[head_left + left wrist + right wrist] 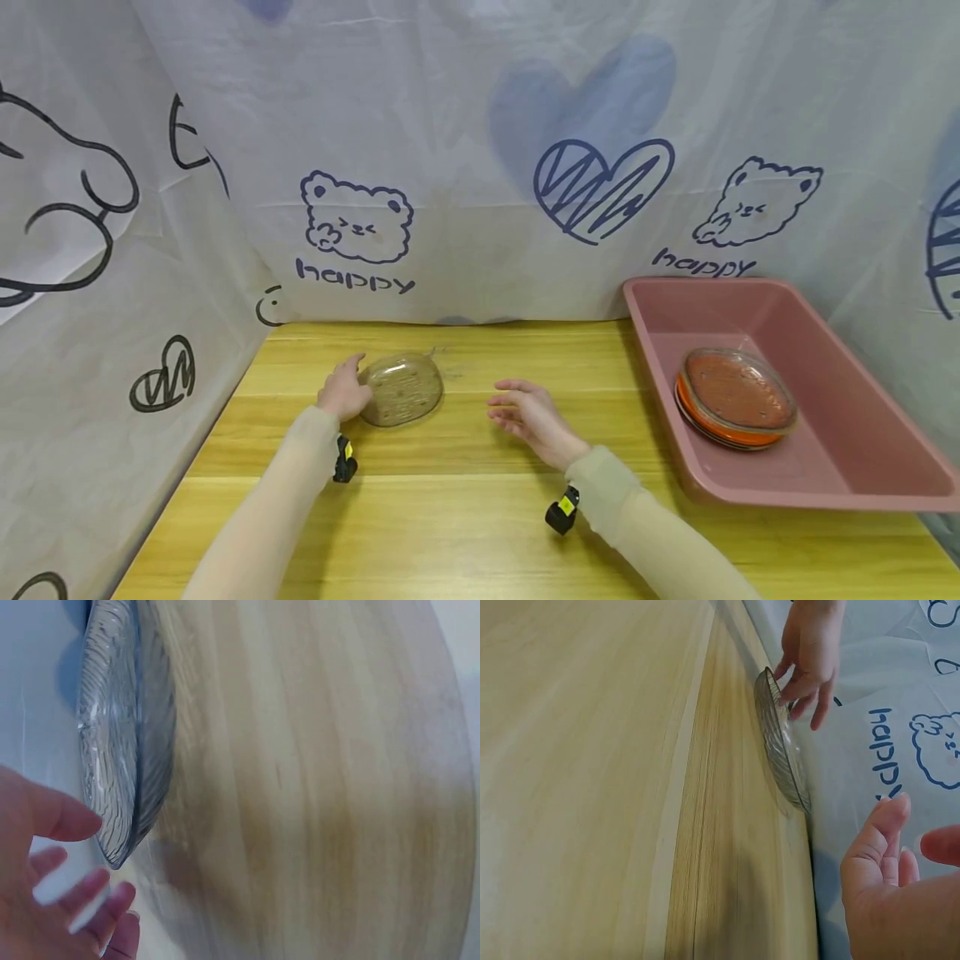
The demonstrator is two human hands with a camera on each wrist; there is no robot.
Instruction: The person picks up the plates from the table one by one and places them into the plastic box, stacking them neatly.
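A clear glass plate [403, 390] with a rippled surface lies on the table at centre left. My left hand [343, 392] is at the plate's left edge. In the left wrist view the thumb [71, 819] overlaps the rim of the glass plate [124, 727], while the other fingers are spread loosely beyond it. My right hand [542, 425] hovers over the table to the right of the plate, apart from it, fingers loosely bent and holding nothing. The right wrist view shows this hand [900, 892] with a gap between thumb and fingers.
A pink plastic tub [885, 400] stands on the right of the wooden table [450, 517]. Inside it is a stack of plates, with a clear plate [738, 387] over an orange one [731, 429]. White printed cloth [465, 167] hangs behind and along the sides.
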